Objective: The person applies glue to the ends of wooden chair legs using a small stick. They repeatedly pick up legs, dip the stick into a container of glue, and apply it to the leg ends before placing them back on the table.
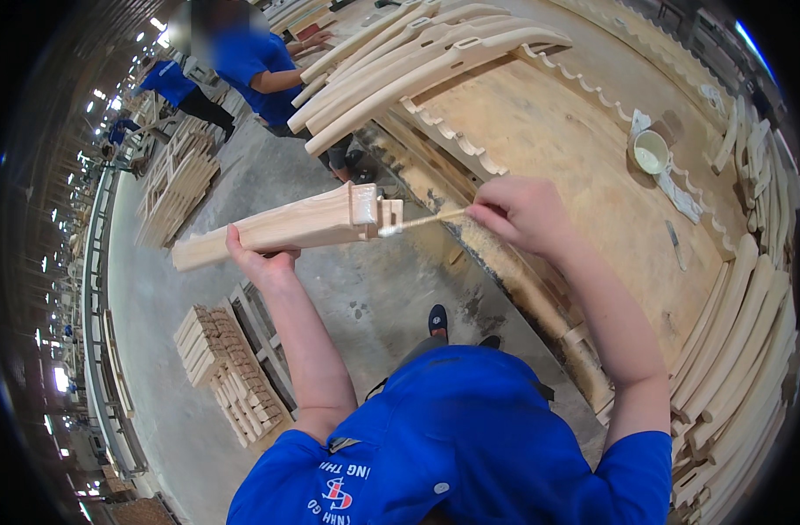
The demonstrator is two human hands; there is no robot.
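The left hand point(258, 260) is clenched around the underside of a pale wooden furniture part point(282, 227), holding it level above the concrete floor point(365, 297), its notched, glue-wet end pointing to 3 o'clock. The right hand point(520, 213) pinches a thin glue brush point(422, 220), whose tip touches that jointed end. The part looks stiff, solid and moderately heavy for one hand, so a grip near its middle, where the left hand sits, seems best for balance; the wet end is likely slippery and better left untouched. At 2 o'clock a small glue cup point(651, 151) stands on the plywood surface point(548, 131), with curved wooden rails point(417, 61) stacked at 12 o'clock and more along 4 o'clock. Other people in blue shirts point(264, 66) work at 11 o'clock.
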